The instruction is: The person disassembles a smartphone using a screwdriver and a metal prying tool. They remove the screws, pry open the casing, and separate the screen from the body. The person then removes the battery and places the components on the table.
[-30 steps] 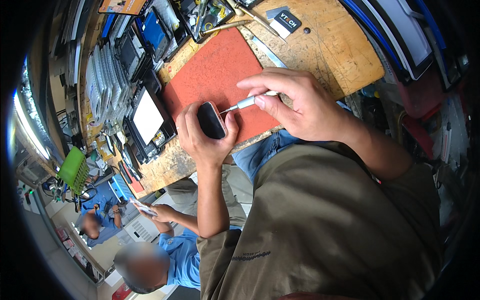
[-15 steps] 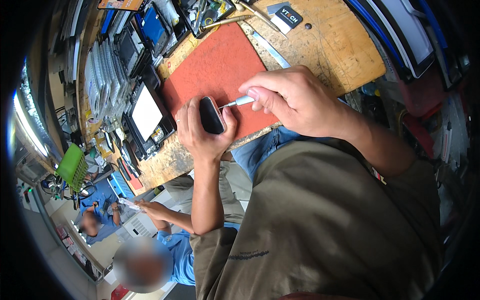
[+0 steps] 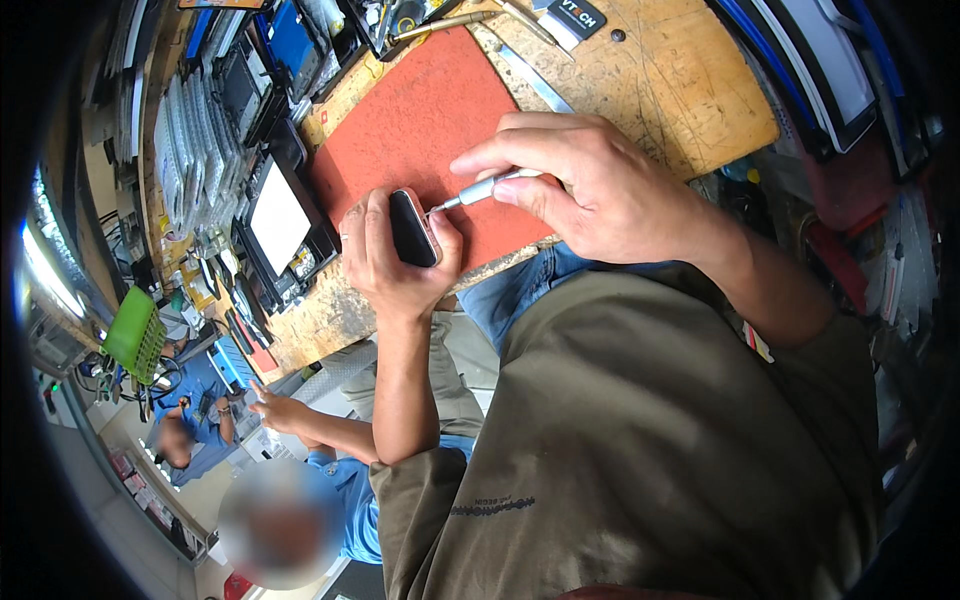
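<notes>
A smartphone (image 3: 412,232) with a dark screen and a pinkish metal rim stands on edge or tilted on the red mat (image 3: 425,110). My left hand (image 3: 385,275) wraps round it, fingers on the far side and thumb on the near side. My right hand (image 3: 600,190) grips a small silver screwdriver (image 3: 480,189) between thumb and fingers, its index finger stretched along the handle. The thin tip meets the phone's lower rim area beside my left thumb; exact contact is too small to tell.
A metal strip (image 3: 535,80) and pen-like tools (image 3: 525,22) lie beyond the mat on the wooden bench (image 3: 690,85). To the left are a white-screened panel (image 3: 280,215) and stacked clear plastic trays (image 3: 195,150). A co-worker's hand (image 3: 280,412) is below the bench edge.
The right index finger has reached further forward and the grip on the screwdriver looks looser. The phone stays in my left hand. The co-worker's hand no longer shows the pale item.
</notes>
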Tool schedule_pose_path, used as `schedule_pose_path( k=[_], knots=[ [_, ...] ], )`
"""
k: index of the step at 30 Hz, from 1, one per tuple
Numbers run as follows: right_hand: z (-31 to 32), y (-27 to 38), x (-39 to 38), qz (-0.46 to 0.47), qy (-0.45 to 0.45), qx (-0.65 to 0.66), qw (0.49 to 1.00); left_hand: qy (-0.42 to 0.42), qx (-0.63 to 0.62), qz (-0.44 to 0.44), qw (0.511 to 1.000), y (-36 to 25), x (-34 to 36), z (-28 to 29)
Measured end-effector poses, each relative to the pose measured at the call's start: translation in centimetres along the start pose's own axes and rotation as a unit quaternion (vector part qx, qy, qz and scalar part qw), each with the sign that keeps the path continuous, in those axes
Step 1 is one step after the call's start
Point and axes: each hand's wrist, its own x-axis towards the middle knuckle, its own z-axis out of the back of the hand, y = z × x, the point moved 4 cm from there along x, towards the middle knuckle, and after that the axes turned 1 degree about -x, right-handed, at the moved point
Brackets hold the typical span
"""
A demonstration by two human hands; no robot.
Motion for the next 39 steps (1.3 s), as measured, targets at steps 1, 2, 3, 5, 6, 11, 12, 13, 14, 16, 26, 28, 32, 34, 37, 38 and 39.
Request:
schedule_pose_path(
  k=[1,2,3,5,6,11,12,13,14,16,26,28,32,34,37,38,39],
  knots=[
    [0.04,-0.06,-0.04,-0.013,0.012,-0.004,1.000,0.001,-0.001,0.001,1.000,0.05,-0.01,0.00],
    [0.10,-0.14,-0.14,-0.029,0.029,-0.007,0.999,0.002,-0.001,0.002,1.000,0.08,-0.05,-0.01],
    [0.09,-0.17,-0.25,-0.039,0.042,-0.006,0.998,0.000,-0.001,0.000,1.000,0.08,-0.11,0.02],
    [-0.04,-0.43,-0.17,-0.057,0.049,0.001,0.997,-0.006,0.000,-0.005,1.000,0.11,-0.16,0.02],
    [-0.14,-0.60,-0.10,-0.066,0.052,0.001,0.996,-0.005,-0.001,-0.004,1.000,0.13,-0.19,0.01],
    [-0.07,-0.11,0.22,0.017,0.013,-0.015,1.000,-0.002,-0.006,0.002,1.000,0.09,-0.22,0.00],
    [-0.05,-0.06,0.18,0.015,0.018,-0.014,1.000,-0.004,-0.005,0.000,1.000,0.06,-0.21,0.05],
    [-0.04,-0.11,0.12,-0.002,0.029,-0.009,1.000,-0.006,-0.005,-0.002,1.000,0.02,-0.20,0.09],
    [-0.04,-0.17,0.01,-0.022,0.044,-0.002,0.999,-0.006,-0.005,-0.002,1.000,0.02,-0.20,0.10],
    [-0.08,-0.24,-0.03,-0.041,0.052,-0.001,0.998,-0.004,0.000,-0.004,1.000,0.02,-0.23,0.12],
    [-0.08,-0.15,0.07,-0.017,0.054,-0.014,0.998,-0.002,-0.007,0.009,1.000,-0.03,-0.36,0.24],
    [-0.08,0.00,0.10,0.010,0.031,-0.007,0.999,0.000,-0.001,0.010,1.000,-0.06,-0.38,0.24],
    [-0.10,-0.16,-0.07,-0.007,0.052,-0.043,0.998,-0.011,-0.003,0.003,1.000,0.05,-0.38,0.24],
    [-0.08,-0.11,-0.04,-0.003,0.044,0.007,0.999,-0.008,0.001,0.010,1.000,0.10,-0.44,0.21],
    [0.02,-0.04,-0.47,-0.037,0.083,0.046,0.995,-0.002,-0.005,0.021,1.000,0.05,-0.50,0.20],
    [0.04,-0.08,-0.44,-0.036,0.073,0.039,0.996,-0.003,-0.010,0.025,1.000,0.03,-0.50,0.21],
    [0.03,-0.07,-0.36,-0.027,0.059,0.037,0.997,-0.001,-0.009,0.028,1.000,-0.02,-0.50,0.22]
  ],
)
